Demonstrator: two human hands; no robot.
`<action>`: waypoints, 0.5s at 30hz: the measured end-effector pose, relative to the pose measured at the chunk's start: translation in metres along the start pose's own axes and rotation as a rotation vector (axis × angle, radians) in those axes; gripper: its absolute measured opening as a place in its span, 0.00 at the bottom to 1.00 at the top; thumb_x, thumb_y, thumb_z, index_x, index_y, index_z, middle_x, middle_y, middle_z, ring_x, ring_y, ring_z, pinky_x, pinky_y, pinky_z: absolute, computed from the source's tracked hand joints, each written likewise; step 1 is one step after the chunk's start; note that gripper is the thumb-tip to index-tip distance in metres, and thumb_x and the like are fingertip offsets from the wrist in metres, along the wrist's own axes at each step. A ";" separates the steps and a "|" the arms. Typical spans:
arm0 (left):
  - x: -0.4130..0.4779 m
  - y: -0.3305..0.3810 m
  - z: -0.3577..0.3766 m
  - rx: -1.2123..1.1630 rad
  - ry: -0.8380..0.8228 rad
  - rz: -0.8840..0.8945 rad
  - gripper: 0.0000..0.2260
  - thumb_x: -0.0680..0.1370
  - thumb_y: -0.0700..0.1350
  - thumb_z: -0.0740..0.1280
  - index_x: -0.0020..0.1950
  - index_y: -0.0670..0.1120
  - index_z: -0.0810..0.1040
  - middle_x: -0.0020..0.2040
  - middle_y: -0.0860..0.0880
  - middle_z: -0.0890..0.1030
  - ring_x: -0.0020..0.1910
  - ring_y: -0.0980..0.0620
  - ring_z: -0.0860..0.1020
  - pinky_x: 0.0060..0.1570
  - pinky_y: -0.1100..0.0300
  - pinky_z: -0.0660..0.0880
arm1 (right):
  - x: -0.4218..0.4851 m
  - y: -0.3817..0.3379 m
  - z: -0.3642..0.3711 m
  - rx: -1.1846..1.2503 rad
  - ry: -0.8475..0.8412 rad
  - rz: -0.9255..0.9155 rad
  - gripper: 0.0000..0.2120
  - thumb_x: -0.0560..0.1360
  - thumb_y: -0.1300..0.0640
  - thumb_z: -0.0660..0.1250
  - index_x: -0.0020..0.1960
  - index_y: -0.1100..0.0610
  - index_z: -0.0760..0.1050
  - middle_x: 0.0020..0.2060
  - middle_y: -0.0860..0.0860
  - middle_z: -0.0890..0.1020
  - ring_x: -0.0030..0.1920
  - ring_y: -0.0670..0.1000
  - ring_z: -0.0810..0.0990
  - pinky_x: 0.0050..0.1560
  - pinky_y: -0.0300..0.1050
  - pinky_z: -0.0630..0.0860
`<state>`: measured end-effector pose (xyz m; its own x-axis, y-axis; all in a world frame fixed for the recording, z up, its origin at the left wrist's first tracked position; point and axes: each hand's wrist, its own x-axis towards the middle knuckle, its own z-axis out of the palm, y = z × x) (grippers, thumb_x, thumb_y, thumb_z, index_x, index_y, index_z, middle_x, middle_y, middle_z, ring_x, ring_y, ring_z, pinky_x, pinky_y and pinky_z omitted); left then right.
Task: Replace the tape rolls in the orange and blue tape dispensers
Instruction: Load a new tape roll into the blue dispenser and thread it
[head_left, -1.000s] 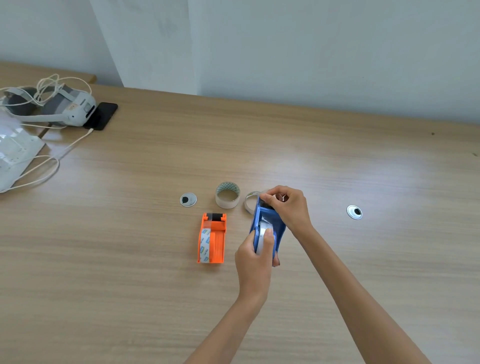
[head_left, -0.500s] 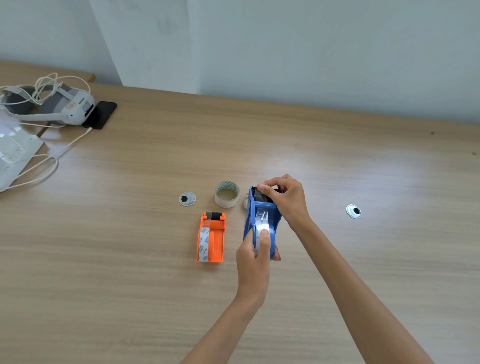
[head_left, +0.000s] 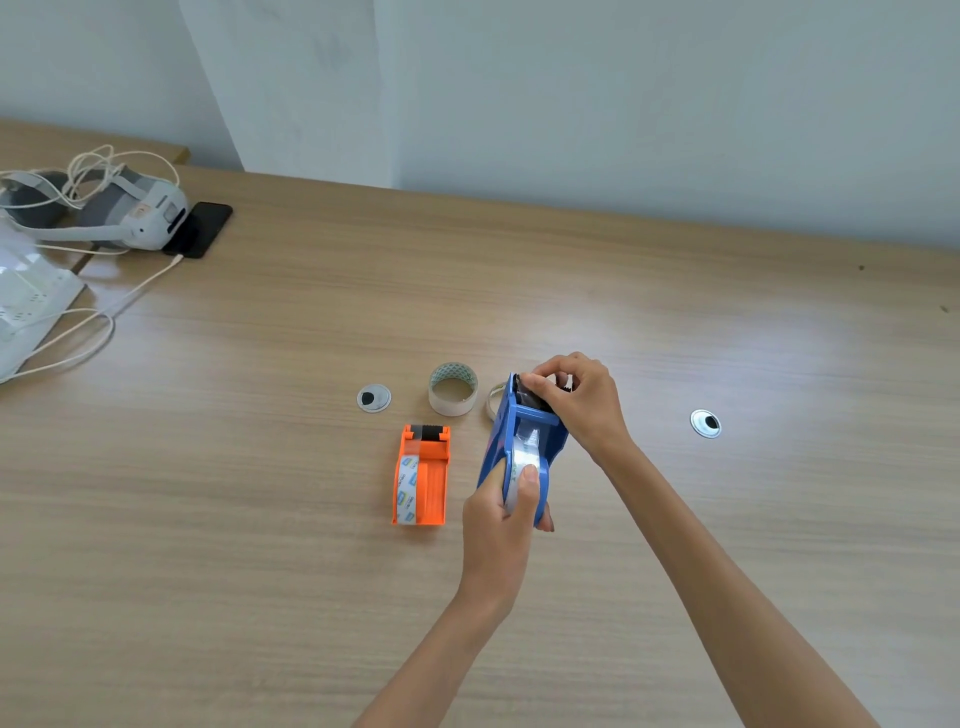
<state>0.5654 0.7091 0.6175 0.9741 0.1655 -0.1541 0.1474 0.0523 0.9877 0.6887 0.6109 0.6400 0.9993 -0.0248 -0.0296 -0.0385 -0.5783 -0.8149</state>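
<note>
My left hand (head_left: 496, 519) gripping the blue tape dispenser (head_left: 494, 441), clear tape roll (head_left: 519, 460) inside it, my right hand (head_left: 584, 408) pinching its front end, orange tape dispenser (head_left: 436, 483) holding its own roll (head_left: 407, 480).

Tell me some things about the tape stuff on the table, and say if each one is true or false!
1. The left hand holds the blue dispenser. True.
2. The orange dispenser is lifted up in the air. False: it lies on the table and no hand touches it.
3. The right hand pinches the far end of the blue dispenser. True.
4. The blue dispenser has no tape inside. False: a clear roll sits in it, under the left thumb.
5. A cardboard ring stands on the table just beyond the orange dispenser. True.
</note>
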 end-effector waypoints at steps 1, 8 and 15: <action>-0.001 0.000 0.001 -0.010 0.003 -0.006 0.20 0.73 0.59 0.57 0.35 0.43 0.73 0.27 0.49 0.77 0.28 0.58 0.74 0.33 0.70 0.73 | 0.000 0.001 0.002 -0.003 0.010 -0.003 0.04 0.71 0.51 0.72 0.38 0.49 0.80 0.35 0.47 0.73 0.41 0.43 0.70 0.44 0.37 0.67; -0.006 0.001 0.001 -0.020 0.076 0.006 0.16 0.81 0.45 0.60 0.34 0.41 0.72 0.27 0.48 0.76 0.27 0.59 0.73 0.33 0.72 0.71 | -0.003 -0.002 0.001 0.051 0.017 -0.016 0.03 0.71 0.49 0.70 0.39 0.41 0.81 0.38 0.47 0.75 0.41 0.42 0.71 0.59 0.58 0.72; -0.011 0.005 0.000 -0.047 0.070 0.000 0.16 0.77 0.50 0.59 0.33 0.43 0.72 0.27 0.47 0.77 0.27 0.59 0.73 0.33 0.72 0.71 | 0.000 -0.017 -0.015 0.149 -0.221 -0.010 0.07 0.73 0.53 0.68 0.44 0.43 0.84 0.38 0.44 0.73 0.37 0.45 0.66 0.48 0.42 0.67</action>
<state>0.5557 0.7080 0.6243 0.9596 0.2334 -0.1574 0.1377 0.0986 0.9856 0.6889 0.6083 0.6625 0.9766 0.1686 -0.1334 -0.0440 -0.4507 -0.8916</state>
